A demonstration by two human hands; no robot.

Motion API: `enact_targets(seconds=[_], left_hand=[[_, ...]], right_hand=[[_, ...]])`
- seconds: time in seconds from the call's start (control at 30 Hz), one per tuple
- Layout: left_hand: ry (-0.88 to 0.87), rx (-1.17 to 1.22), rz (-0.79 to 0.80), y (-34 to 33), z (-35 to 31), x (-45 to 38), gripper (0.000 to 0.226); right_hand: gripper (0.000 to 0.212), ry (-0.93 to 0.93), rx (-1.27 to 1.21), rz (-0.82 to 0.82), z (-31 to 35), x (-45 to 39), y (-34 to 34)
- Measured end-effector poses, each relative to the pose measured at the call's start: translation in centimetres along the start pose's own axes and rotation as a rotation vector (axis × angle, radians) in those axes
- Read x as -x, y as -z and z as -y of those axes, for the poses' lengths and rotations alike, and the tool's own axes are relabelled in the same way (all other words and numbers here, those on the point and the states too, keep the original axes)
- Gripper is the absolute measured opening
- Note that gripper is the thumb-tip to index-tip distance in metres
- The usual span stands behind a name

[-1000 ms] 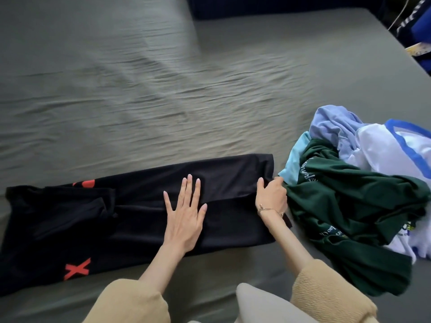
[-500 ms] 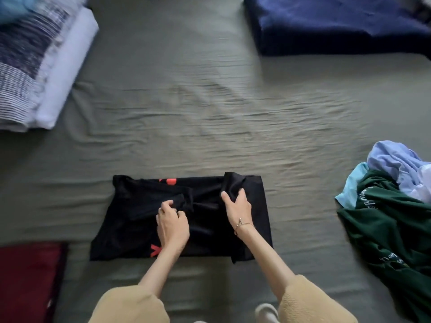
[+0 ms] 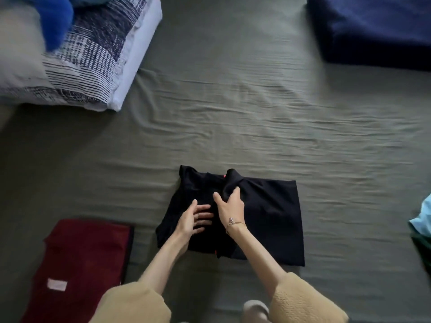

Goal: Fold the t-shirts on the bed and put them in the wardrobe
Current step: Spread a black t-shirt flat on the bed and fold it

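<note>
Black t-shirt (image 3: 268, 220) laid flat on the grey-green bed sheet (image 3: 233, 124), near centre, folded to a rough rectangle, a raised crease held up at its far middle, small red print glimpsed at far and near edges

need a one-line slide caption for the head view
Both hands, left and right, fold a black t-shirt on the grey-green bed sheet.

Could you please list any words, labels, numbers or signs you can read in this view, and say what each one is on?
No text can be read here.
Dark red folded garment: a small pale label is sewn on, too blurred to show any writing.
Black t-shirt: only slivers of red print peek from the folds under the left hand and right hand; not legible.
</note>
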State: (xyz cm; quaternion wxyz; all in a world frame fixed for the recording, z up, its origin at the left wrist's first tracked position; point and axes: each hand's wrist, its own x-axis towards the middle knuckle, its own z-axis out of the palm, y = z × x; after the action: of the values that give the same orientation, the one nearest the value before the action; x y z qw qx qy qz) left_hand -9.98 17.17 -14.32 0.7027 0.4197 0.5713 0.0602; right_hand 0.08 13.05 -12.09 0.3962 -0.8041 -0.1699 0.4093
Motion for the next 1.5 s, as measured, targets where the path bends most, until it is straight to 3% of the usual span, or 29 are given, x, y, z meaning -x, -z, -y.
enact_targets(seconds=[0.23, 0.33, 0.43, 0.57, 0.7, 0.83, 0.93, 1.03, 1.2, 1.37, 1.5], left_hand=[[0.035, 0.079, 0.072, 3.9, 0.4, -1.7, 0.061], [-0.042, 0.062, -0.006, 4.6, -0.2, -1.8, 0.045], [-0.027, -0.003, -0.093, 5.1, 0.5, -3.1, 0.103], [-0.125, -0.353, -0.27, 5.1, 0.3, -2.5, 0.065], [-0.16, -0.555, -0.375, 4.4, 0.7, -2.3, 0.051], [-0.241, -0.73, -0.581, 2.8, 1.0, -1.4, 0.035], [-0.307, -0.876, -0.664, 1.5, 1.2, -1.1, 0.052], [-0.343, -1.025, -0.591, 0.1, 1.8, -1.1, 0.069], [-0.618, -1.24, -0.454, -2.8, 3.9, -0.8, 0.062], [-0.617, -1.34, -0.319, -5.4, 6.6, -0.1, 0.066], [-0.554, -1.38, -0.281, -7.0, 7.9, -0.1, 0.072]], right_hand=[[0.038, -0.023, 0.015, 0.086, 1.2, 0.3, -5.4], [0.04, -0.004, -0.043, 0.163, 1.2, 0.3, -6.3], [0.036, 0.109, 0.051, 0.209, 0.7, 0.1, -6.3], [0.036, 0.316, 0.111, 0.223, 0.0, 0.0, -5.1], [0.031, 0.371, 0.225, -0.071, -1.7, -0.5, -2.6], [0.028, 0.174, 0.522, -0.376, -3.7, -1.4, 1.5], [0.031, 0.039, 0.57, -0.469, -5.1, -2.0, 3.7], [0.037, -0.055, 0.544, -0.528, -6.2, -2.4, 5.2], [0.055, -0.288, 0.256, -0.614, -6.8, -2.1, 7.0], [0.058, -0.354, 0.242, -0.414, -8.0, -1.4, 8.2], [0.042, -0.21, 0.106, -0.305, -9.1, -1.5, 9.5]])
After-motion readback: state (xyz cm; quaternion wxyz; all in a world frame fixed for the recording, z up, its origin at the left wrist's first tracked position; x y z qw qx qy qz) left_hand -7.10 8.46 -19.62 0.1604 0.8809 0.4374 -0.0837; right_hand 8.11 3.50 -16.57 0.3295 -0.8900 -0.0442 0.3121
